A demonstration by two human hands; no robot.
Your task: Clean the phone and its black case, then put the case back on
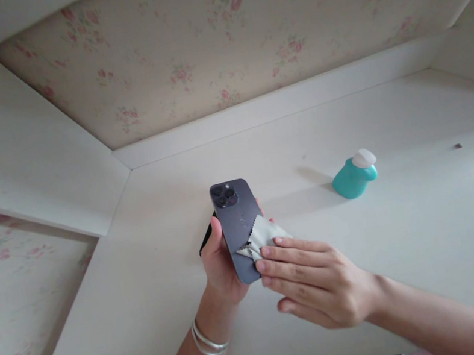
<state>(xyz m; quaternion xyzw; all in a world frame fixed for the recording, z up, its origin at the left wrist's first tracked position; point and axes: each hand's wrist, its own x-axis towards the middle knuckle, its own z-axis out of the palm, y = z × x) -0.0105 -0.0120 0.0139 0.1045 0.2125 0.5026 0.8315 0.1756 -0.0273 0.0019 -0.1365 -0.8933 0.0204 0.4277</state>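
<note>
A dark purple-grey smartphone is held above the desk, its back and camera lenses facing me. My left hand wraps round it from below, thumb along the left edge and fingertips showing at the right edge. With my right hand I press a light grey cleaning cloth with a zigzag edge against the lower back of the phone. The fingers lie together over the cloth, and part of it is hidden beneath them. Small whitish specks show on the phone's back.
A teal spray bottle with a white top stands on the white desk to the right. A black object shows partly behind the phone. A tiny dark bit lies far right. White panels border the desk at the back and left.
</note>
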